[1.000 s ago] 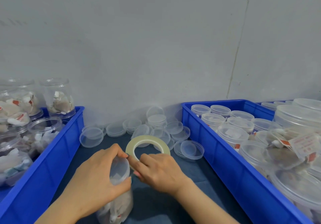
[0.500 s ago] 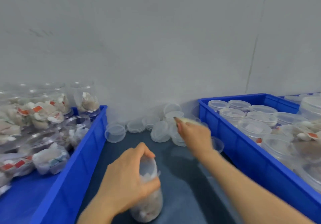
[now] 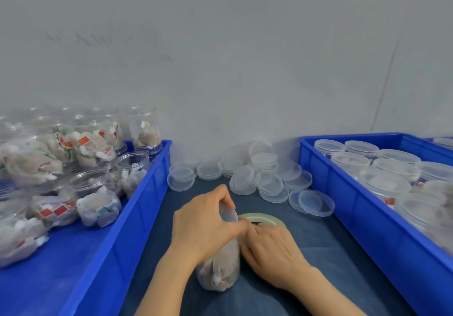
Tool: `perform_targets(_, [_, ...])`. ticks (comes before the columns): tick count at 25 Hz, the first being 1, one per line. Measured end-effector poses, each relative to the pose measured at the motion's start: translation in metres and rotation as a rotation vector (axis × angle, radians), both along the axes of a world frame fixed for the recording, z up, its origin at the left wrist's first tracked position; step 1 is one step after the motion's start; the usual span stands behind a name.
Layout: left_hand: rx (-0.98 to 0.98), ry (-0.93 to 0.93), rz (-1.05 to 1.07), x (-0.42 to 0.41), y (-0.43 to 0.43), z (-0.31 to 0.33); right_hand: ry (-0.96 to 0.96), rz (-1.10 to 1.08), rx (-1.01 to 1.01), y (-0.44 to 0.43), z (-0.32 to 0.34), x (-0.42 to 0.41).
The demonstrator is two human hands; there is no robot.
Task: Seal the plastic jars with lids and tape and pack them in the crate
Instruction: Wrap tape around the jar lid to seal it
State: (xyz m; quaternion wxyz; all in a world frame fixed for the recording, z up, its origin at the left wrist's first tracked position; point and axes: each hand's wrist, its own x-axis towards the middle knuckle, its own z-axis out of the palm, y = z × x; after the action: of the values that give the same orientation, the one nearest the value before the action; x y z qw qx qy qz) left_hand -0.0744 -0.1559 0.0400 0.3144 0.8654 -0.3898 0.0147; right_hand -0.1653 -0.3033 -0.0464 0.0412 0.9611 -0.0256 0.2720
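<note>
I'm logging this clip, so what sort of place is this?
Likely a small packing workstation: a blue crate of filled open jars, another crate of lidded jars, loose lids and a tape roll between them.

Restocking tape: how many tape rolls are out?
1: the tape roll, in the right hand, beside the jar the left hand holds. Others may be hidden.
</note>
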Motion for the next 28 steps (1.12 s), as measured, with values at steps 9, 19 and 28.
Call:
perform_targets(9, [0.083, 0.010, 0.134, 0.000, -0.014, 0.004, 0.104, 0.086, 0.370, 0.014, 0.004, -0.011])
perform_targets(19, [-0.637, 0.362, -0.024, -0.012, 0.000, -0.009, -0.188, 0.200, 1.043, 0.056, 0.021, -0.007])
perform_targets(28, [-0.390, 0.486, -0.281, -0.031, -0.005, -0.060, -1.107, -0.644, 0.628, -0.107, 0.134, -0.062])
